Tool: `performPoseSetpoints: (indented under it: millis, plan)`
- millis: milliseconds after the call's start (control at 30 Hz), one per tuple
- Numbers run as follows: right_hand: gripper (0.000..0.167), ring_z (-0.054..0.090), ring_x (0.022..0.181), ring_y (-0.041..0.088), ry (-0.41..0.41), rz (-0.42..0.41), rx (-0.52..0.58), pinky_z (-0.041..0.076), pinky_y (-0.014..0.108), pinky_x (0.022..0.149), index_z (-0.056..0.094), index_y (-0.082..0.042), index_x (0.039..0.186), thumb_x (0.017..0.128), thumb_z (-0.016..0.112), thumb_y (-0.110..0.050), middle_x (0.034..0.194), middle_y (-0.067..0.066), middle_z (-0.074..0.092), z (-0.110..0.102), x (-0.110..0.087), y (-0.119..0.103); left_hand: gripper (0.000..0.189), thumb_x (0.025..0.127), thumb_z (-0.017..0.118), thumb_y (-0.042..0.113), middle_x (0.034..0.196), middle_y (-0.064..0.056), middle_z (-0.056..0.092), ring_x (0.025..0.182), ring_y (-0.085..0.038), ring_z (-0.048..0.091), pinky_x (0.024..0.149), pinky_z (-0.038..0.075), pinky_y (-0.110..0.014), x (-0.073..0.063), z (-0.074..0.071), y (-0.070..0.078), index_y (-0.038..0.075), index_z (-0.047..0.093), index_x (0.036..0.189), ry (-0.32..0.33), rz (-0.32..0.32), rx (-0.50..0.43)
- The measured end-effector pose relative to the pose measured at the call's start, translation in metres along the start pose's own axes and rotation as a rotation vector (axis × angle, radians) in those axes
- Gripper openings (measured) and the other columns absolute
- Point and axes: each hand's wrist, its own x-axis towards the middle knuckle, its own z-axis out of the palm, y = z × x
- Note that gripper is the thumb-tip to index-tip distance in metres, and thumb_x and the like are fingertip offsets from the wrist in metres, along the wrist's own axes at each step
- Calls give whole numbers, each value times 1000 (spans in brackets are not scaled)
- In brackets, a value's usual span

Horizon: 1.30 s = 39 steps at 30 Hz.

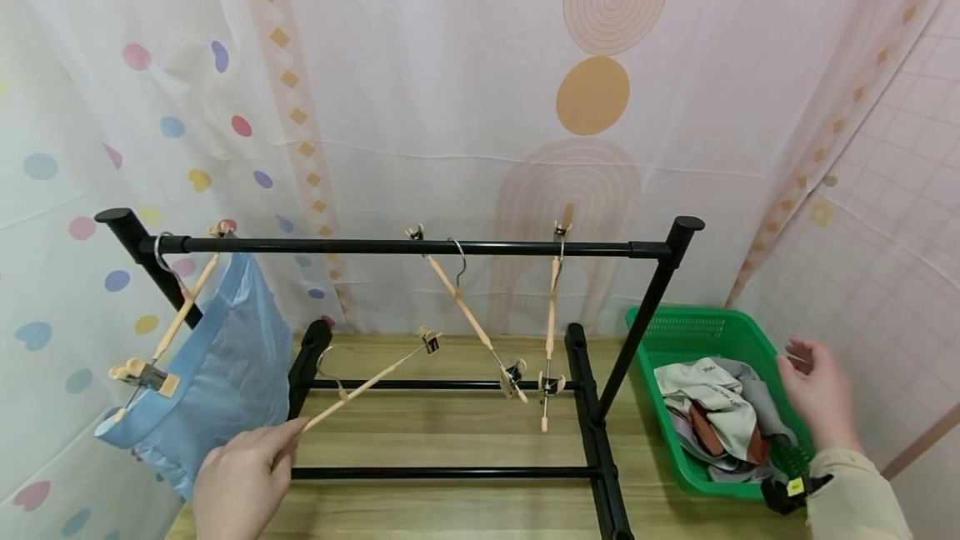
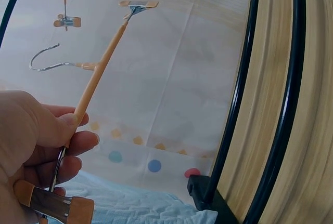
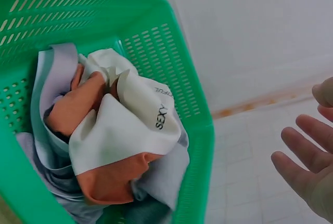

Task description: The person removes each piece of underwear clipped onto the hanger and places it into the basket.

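Note:
My left hand (image 1: 243, 473) grips a wooden clip hanger (image 2: 99, 83) near one end, thumb and fingers round its bar. The hanger's metal hook points away to the side, and its clips hold no cloth. My right hand (image 1: 819, 390) is held over the right rim of a green basket (image 1: 705, 319), its fingers loosely bent with nothing in them. Inside the basket lies a heap of clothes (image 3: 125, 125) in white, rust, grey and teal; black lettering shows on the white part.
A black metal rack (image 1: 360, 246) stands on a wood-grain surface (image 1: 450, 432). Blue shorts (image 1: 225, 357) hang from a clip hanger (image 1: 183, 319) at its left end. Two bare clip hangers (image 1: 465, 307) hang farther right. A patterned curtain (image 1: 450, 90) covers the back.

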Motion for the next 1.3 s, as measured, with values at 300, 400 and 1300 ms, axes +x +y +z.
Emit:
performPoseSetpoints:
  millis: [300, 400, 1300]
  plan:
    - [44, 50, 108, 53, -30, -44, -54, 42, 62, 80, 40, 16, 135, 104, 47, -15, 123, 38, 51, 9, -4, 7, 34, 67, 75, -5, 74, -5, 71, 58, -29, 61, 48, 40, -45, 9, -8, 2, 10, 79, 97, 123, 48, 8]
    - [43, 52, 105, 53, -37, -61, -62, 43, 63, 80, 42, 15, 133, 104, 48, -15, 121, 38, 54, 10, -6, 8, 34, 67, 76, -5, 79, -7, 72, 63, -32, 63, 51, 41, -48, 13, -13, 2, 9, 78, 98, 115, 30, 16]
    - [44, 63, 92, 40, -140, -137, -92, 51, 53, 71, 48, 5, 136, 104, 51, -25, 111, 26, 63, 36, -31, -2, 30, 70, 73, -4, 72, -10, 70, 53, -33, 59, 42, 33, -41, 40, -41, 7, 9, 78, 97, 215, 40, 50]
